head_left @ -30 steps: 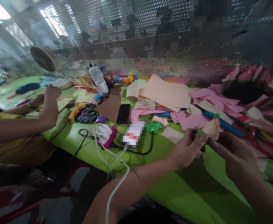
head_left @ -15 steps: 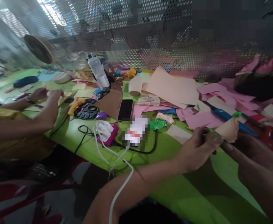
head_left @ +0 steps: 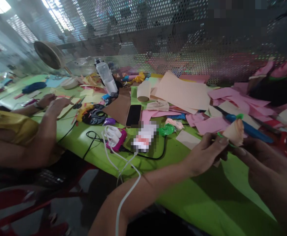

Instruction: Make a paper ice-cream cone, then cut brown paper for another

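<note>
I work above the green surface (head_left: 194, 203). I cannot tell whether the right hand (head_left: 266, 167) is closed. The left hand (head_left: 208, 152) grips the rolled peach paper (head_left: 233, 132) at its narrow end; the long axis runs rightward from there, flared end above the right thumb. A green strip (head_left: 219, 134) borders this grip.

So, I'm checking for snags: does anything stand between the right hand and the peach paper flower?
Nothing visible does. The right hand is at the peach paper flower, touching or nearly so, and the left hand pinches the flower's base. The blue handle lies beyond the flower, not between.
</note>
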`<control>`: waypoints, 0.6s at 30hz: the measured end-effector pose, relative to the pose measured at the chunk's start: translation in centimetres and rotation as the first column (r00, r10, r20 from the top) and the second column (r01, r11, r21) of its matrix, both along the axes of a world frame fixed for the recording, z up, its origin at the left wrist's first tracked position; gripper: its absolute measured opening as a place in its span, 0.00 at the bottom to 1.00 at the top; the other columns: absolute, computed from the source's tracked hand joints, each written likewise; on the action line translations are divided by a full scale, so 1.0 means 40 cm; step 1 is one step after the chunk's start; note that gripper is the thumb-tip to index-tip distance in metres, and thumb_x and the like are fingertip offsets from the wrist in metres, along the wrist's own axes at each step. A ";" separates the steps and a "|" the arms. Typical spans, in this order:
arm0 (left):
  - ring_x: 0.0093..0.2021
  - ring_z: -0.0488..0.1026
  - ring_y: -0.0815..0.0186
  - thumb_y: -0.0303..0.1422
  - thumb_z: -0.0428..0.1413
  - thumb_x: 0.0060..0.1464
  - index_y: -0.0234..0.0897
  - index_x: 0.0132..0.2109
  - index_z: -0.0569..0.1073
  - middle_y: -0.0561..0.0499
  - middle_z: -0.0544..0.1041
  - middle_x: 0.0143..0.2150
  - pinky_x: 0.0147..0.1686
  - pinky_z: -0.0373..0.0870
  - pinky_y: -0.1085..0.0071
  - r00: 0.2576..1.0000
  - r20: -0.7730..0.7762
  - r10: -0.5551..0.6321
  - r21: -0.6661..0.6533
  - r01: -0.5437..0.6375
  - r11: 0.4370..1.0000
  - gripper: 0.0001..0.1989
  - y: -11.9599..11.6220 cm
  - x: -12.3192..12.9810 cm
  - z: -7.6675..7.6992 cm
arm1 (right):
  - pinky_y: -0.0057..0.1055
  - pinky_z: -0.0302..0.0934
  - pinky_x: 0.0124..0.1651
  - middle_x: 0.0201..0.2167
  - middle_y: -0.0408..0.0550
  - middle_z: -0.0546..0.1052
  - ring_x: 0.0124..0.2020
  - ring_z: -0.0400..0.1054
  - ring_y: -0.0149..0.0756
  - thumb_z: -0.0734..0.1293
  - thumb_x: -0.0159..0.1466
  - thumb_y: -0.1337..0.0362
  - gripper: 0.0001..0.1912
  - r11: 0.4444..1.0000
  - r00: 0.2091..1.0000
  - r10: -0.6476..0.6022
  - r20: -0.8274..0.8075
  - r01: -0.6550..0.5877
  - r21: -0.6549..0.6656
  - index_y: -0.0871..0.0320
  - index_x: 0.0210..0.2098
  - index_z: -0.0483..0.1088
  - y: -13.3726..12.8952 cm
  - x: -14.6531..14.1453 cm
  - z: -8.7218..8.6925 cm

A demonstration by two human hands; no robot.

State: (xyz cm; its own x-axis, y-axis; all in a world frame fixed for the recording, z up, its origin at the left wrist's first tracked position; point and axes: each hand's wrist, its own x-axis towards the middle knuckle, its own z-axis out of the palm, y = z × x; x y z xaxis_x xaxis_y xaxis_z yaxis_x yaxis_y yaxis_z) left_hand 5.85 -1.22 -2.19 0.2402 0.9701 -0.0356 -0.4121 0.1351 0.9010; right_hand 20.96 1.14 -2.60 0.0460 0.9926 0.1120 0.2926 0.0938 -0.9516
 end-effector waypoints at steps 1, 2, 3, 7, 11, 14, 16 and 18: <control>0.23 0.61 0.74 0.59 0.53 0.54 0.41 0.38 0.60 0.58 0.66 0.28 0.24 0.60 0.74 1.000 0.009 -0.006 -0.013 0.006 1.000 0.26 0.000 -0.001 0.002 | 0.39 0.65 0.35 0.31 0.50 0.78 0.31 0.71 0.43 0.76 0.46 0.40 0.25 0.999 0.998 0.022 -0.052 -0.024 -0.038 0.51 0.33 0.77 0.001 0.002 -0.004; 0.23 0.61 0.74 0.60 0.53 0.53 0.41 0.38 0.60 0.58 0.66 0.27 0.24 0.60 0.74 1.000 0.018 -0.007 -0.024 0.007 1.000 0.27 0.001 -0.001 0.002 | 0.39 0.64 0.36 0.31 0.49 0.78 0.32 0.71 0.42 0.77 0.46 0.41 0.25 0.997 0.995 0.036 -0.098 -0.042 -0.070 0.51 0.34 0.76 0.003 0.004 -0.008; 0.23 0.61 0.74 0.61 0.54 0.51 0.41 0.38 0.60 0.58 0.66 0.27 0.24 0.60 0.74 1.000 0.028 -0.002 -0.034 0.003 0.999 0.28 0.002 0.000 0.002 | 0.38 0.64 0.37 0.32 0.48 0.78 0.33 0.70 0.42 0.77 0.45 0.42 0.25 0.994 0.991 0.041 -0.131 -0.053 -0.092 0.51 0.34 0.76 0.005 0.004 -0.012; 0.24 0.63 0.74 0.62 0.58 0.46 0.40 0.39 0.62 0.58 0.66 0.28 0.24 0.61 0.76 0.995 0.097 0.016 -0.093 -0.007 0.996 0.31 0.009 0.007 -0.005 | 0.35 0.61 0.37 0.30 0.45 0.77 0.32 0.68 0.39 0.77 0.48 0.45 0.23 0.995 0.986 0.046 -0.159 -0.058 -0.076 0.53 0.35 0.75 0.009 0.000 -0.017; 0.25 0.65 0.73 0.61 0.61 0.44 0.40 0.40 0.64 0.57 0.67 0.29 0.23 0.62 0.77 0.985 0.166 0.039 -0.171 -0.010 0.985 0.31 0.016 0.012 -0.008 | 0.33 0.61 0.34 0.27 0.43 0.74 0.30 0.66 0.37 0.75 0.53 0.46 0.19 0.991 0.977 0.131 -0.171 -0.131 0.014 0.54 0.33 0.73 0.009 -0.013 -0.011; 0.24 0.64 0.73 0.61 0.61 0.44 0.39 0.39 0.65 0.57 0.67 0.28 0.21 0.59 0.78 0.982 0.182 0.041 -0.201 -0.004 0.980 0.31 0.023 0.008 -0.002 | 0.31 0.61 0.35 0.28 0.42 0.74 0.30 0.66 0.35 0.73 0.57 0.49 0.15 0.987 0.977 0.154 -0.149 -0.145 0.068 0.54 0.32 0.72 0.014 -0.019 -0.010; 0.23 0.62 0.73 0.61 0.60 0.45 0.38 0.39 0.66 0.57 0.66 0.26 0.20 0.57 0.78 0.982 0.189 0.010 -0.210 0.031 0.977 0.31 0.027 0.003 0.003 | 0.31 0.61 0.35 0.28 0.42 0.73 0.31 0.65 0.35 0.72 0.59 0.50 0.14 0.984 0.974 0.163 -0.157 -0.150 0.092 0.54 0.32 0.71 0.018 -0.022 -0.010; 0.23 0.61 0.73 0.61 0.59 0.46 0.38 0.39 0.66 0.57 0.65 0.25 0.20 0.55 0.78 0.981 0.191 -0.011 -0.207 0.051 0.977 0.30 0.028 0.000 0.007 | 0.31 0.61 0.35 0.28 0.42 0.73 0.31 0.65 0.34 0.71 0.59 0.51 0.14 0.981 0.969 0.178 -0.170 -0.162 0.106 0.54 0.32 0.71 0.020 -0.024 -0.010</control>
State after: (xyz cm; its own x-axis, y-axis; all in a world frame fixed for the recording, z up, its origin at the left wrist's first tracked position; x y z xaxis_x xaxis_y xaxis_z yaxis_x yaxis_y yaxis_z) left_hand 5.85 -0.09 -1.91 0.2917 0.9376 -0.1891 -0.5640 0.3283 0.7577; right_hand 19.98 1.94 -3.00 -0.0950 0.9738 0.2067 0.0921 0.2154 -0.9722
